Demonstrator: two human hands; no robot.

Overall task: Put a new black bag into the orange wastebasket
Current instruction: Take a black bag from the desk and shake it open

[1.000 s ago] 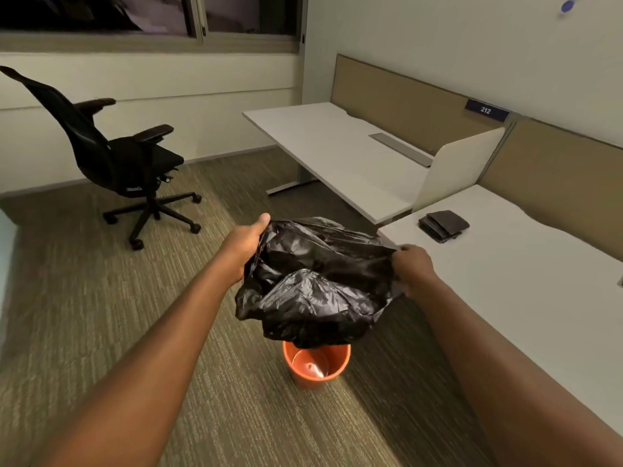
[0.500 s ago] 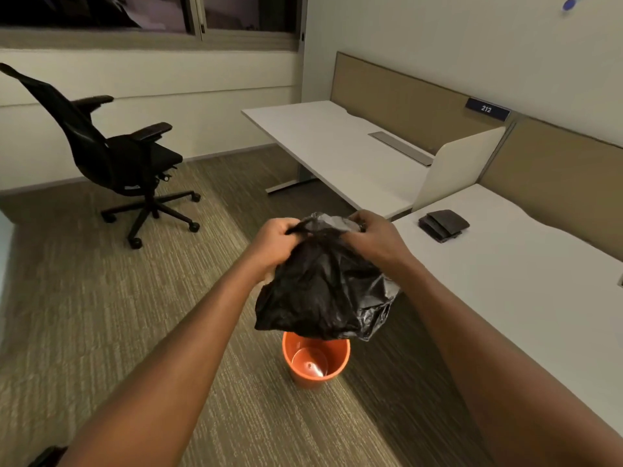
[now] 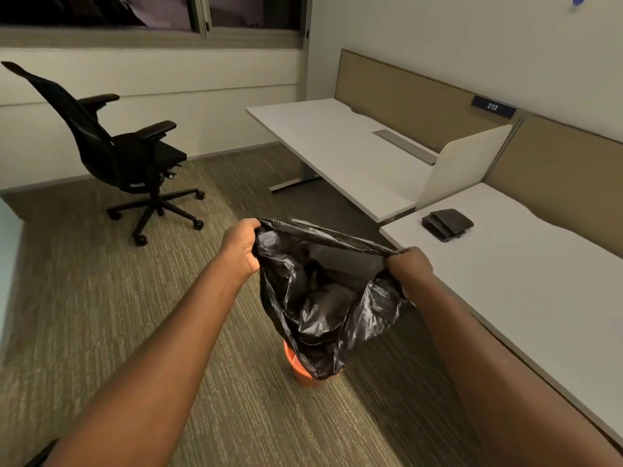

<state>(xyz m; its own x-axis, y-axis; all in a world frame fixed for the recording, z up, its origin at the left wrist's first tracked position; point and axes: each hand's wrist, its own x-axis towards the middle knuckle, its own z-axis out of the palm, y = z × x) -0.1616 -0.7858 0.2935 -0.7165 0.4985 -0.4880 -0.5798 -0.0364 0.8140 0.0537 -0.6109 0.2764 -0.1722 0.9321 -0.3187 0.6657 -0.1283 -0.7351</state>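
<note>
A crinkled black plastic bag (image 3: 323, 298) hangs in the air with its mouth pulled wide. My left hand (image 3: 240, 248) grips the rim on the left side and my right hand (image 3: 409, 267) grips it on the right. Directly below, the orange wastebasket (image 3: 300, 372) stands on the carpet. The bag's bottom covers most of the basket's opening, so only the left and front wall show. Whether the bag touches the basket I cannot tell.
A white desk (image 3: 526, 298) runs along the right with a dark folded wallet-like item (image 3: 446, 224) on it. A second white desk (image 3: 340, 153) stands farther back behind a divider. A black office chair (image 3: 124, 156) sits on the carpet at the left.
My hands, close together at the bag's top half a second ago, have pulled apart and opened its mouth. The bag now hangs lower and hides most of the basket.
</note>
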